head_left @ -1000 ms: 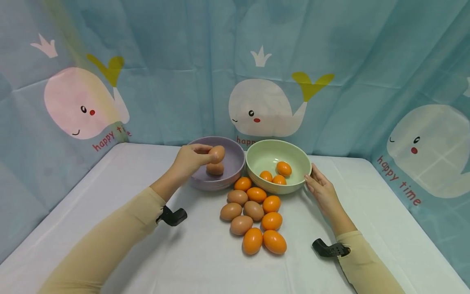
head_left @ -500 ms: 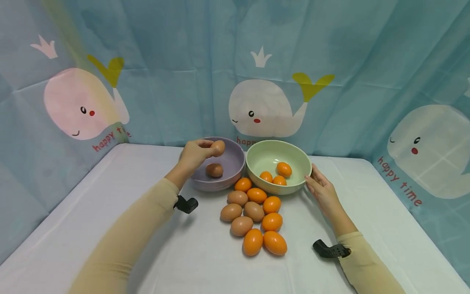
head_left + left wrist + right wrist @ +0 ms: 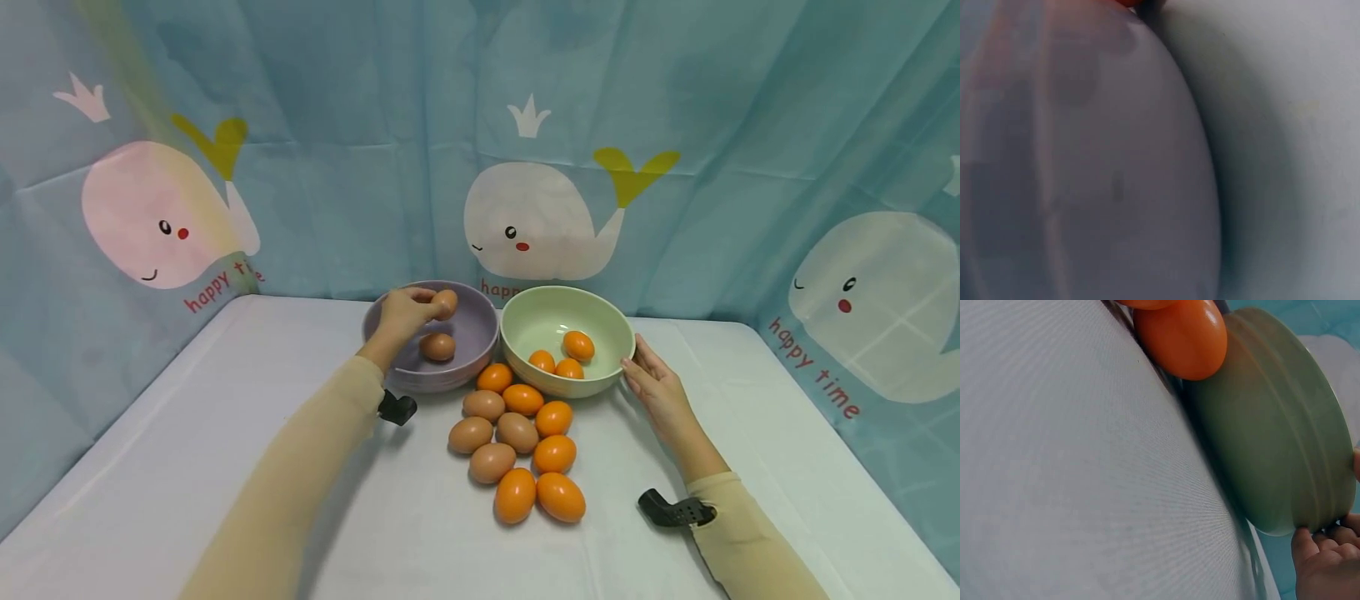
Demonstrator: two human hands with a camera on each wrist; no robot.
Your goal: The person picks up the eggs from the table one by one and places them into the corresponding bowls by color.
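l hand [image 3: 401, 315] pinches brown egg [image 3: 445, 303] over purple bowl [image 3: 480, 333], wrist bent down.

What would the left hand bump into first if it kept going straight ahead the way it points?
Probably the far inner wall of the purple bowl: the left hand, holding a brown egg, points across its hollow. Depth is uncertain.

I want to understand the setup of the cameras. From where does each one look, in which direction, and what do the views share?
Head: above the table, looking forward and down at both arms; left hand holds a brown egg over the purple bowl.
Left wrist: close against the purple bowl's wall; no hand shows.
Right wrist: low on the cloth, facing the green bowl; fingertips touch it.
Shared: both bowls appear in the head view.
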